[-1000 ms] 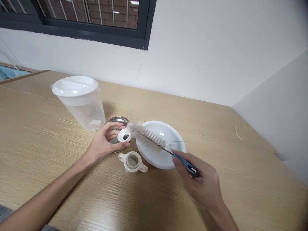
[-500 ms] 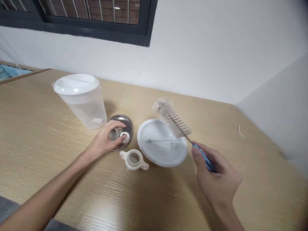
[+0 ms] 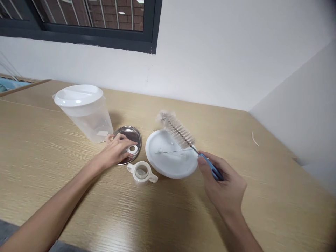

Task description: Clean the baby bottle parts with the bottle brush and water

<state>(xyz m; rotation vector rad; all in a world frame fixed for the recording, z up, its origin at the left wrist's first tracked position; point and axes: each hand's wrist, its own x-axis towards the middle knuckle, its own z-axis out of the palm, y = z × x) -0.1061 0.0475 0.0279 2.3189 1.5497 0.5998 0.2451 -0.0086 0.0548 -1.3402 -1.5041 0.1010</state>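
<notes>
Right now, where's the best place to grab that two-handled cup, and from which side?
Probably the right handle, from the near right: it juts right and slightly toward you from the upright two-handled cup, while the bowl and metal dish sit beyond. The right hand holds the brush, so set that down first.

Table (image 3: pixel 275 210): light wood grain, a thin seam crossing toward the back left; rear edge against a white wall (image 3: pixel 204 56). Second wall (image 3: pixel 301 105) meets the first at a corner, right side, paler grey in shade. Window (image 3: pixel 91 29) upper left, dark frame, lower part only in view; pale vertical bars (image 3: pixel 117 14) and reddish-brown brickwork (image 3: pixel 126 21) seen through the glass, small bright spots on the pane. Glare (image 3: pixel 112 227) on wood, near edge. Far left, past the table: something blue (image 3: pixel 13 84), identity unclear.
</notes>
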